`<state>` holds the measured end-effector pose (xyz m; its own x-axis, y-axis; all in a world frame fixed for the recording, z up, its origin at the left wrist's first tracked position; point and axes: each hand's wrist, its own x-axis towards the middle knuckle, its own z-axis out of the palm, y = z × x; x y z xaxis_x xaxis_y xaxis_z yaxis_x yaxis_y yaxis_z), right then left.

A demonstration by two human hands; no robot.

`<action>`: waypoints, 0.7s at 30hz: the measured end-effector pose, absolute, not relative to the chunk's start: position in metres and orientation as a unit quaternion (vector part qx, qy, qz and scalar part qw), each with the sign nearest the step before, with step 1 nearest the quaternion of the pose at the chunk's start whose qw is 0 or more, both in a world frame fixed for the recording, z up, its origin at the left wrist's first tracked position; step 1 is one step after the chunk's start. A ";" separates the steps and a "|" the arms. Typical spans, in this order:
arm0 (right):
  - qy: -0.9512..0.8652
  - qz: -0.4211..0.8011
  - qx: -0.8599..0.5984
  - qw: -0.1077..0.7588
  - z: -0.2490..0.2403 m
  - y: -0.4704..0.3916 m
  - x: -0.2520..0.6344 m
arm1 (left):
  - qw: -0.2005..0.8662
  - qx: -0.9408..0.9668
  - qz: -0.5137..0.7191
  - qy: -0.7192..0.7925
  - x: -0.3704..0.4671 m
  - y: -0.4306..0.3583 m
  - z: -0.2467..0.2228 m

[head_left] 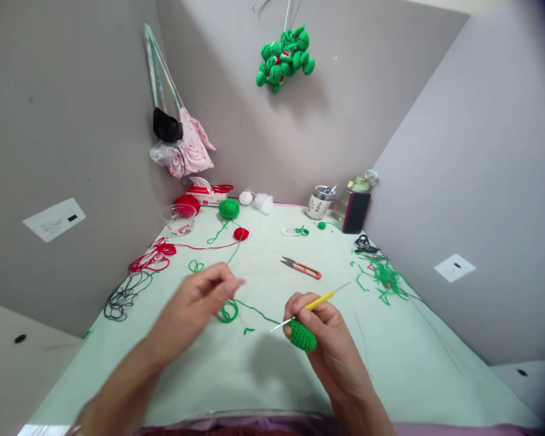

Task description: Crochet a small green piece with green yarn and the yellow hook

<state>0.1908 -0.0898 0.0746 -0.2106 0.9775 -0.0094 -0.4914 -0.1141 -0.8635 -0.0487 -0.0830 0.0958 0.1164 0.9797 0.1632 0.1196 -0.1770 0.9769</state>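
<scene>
My right hand (pixel 315 321) holds a yellow-handled crochet hook (pixel 320 300), its thin metal tip pointing down to the left. The same hand also grips a green crocheted piece (pixel 303 336) beneath the hook. A green yarn strand (pixel 258 312) runs left from that piece toward a loose loop (pixel 227 312) on the table. To the left, my left hand (pixel 209 297) is raised over the table with thumb and fingers pinched together; whatever lies between the fingertips is too blurred to make out. Beyond the hands lie orange-handled thread snips (pixel 302 267).
A green yarn ball (pixel 229 209), small red ball (pixel 241 234) and clear bowl (pixel 178 219) stand at the back left. A can (pixel 320 203) and a phone (pixel 356 213) stand at the back right. Green scraps (pixel 386 275) lie right; green crocheted balls (pixel 284 60) hang above.
</scene>
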 end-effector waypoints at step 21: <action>-0.503 0.402 -0.323 0.694 0.063 -0.101 0.163 | 0.637 0.460 0.520 0.335 0.019 -0.114 0.060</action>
<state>0.1626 -0.1009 0.0628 0.1710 0.8823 0.4385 -0.2336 0.4687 -0.8519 0.0189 -0.1136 0.0604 0.2358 0.9704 0.0519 -0.3544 0.0361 0.9344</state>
